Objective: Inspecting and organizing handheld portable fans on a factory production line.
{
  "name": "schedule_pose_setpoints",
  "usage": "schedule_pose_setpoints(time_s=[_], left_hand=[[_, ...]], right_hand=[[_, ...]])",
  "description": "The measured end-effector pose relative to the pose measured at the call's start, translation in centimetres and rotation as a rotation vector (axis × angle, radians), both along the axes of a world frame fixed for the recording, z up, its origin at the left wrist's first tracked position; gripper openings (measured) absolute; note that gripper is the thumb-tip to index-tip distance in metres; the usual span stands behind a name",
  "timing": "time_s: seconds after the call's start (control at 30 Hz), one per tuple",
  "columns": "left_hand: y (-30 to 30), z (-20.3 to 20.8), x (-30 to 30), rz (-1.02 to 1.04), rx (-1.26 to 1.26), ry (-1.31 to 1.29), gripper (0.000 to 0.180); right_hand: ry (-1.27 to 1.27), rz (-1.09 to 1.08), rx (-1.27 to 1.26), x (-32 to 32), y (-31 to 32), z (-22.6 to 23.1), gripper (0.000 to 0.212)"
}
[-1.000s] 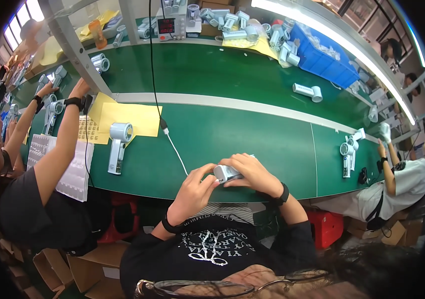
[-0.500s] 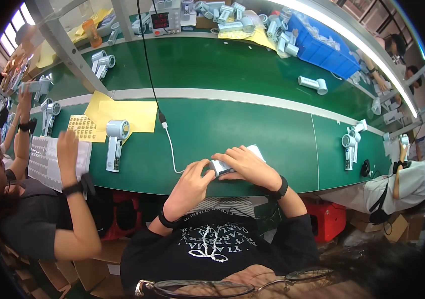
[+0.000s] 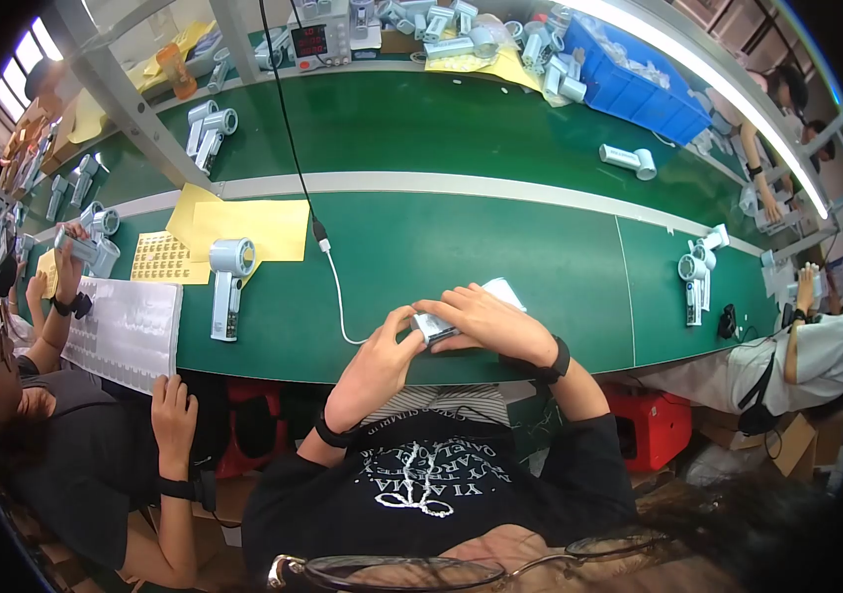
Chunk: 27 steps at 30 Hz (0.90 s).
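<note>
Grn tbl [image 3: 540, 242], device [image 3: 433, 327], axis twd far R

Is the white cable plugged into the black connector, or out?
The white cable is in: its plug meets the black connector, no gap visible. The left hand hides its other end.

blue bin [image 3: 637, 105], yellow paper [image 3: 281, 227], red stool [image 3: 654, 430]
</note>
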State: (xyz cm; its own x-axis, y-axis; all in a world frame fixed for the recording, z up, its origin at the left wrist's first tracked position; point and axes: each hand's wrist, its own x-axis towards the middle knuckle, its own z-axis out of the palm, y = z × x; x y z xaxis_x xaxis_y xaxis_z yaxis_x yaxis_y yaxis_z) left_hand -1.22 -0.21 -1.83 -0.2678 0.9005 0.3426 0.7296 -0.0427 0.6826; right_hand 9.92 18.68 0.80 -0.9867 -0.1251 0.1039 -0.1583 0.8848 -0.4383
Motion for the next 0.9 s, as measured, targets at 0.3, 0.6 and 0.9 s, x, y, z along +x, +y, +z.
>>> schedule_pose_setpoints(time_s=[0.3,0.6,0.9], left_hand=[[0.3,-1.1,-0.9,0.135,0.014,-0.225,0.011],[0.1,-1.5,-0.4,0.217,-0.028,-0.373,0.016],[0.1,-1.4,0.0,0.226,0.000,-0.356,0.015]], right_hand=[[0.203,-0.159,0.249,0.8,0.9,1.3,0.066],[0.171,-0.450,-0.013,2.1,1.7,0.8,0.058],[0.385,-0.126,0.298,2.7,0.3,-1.1,0.037]])
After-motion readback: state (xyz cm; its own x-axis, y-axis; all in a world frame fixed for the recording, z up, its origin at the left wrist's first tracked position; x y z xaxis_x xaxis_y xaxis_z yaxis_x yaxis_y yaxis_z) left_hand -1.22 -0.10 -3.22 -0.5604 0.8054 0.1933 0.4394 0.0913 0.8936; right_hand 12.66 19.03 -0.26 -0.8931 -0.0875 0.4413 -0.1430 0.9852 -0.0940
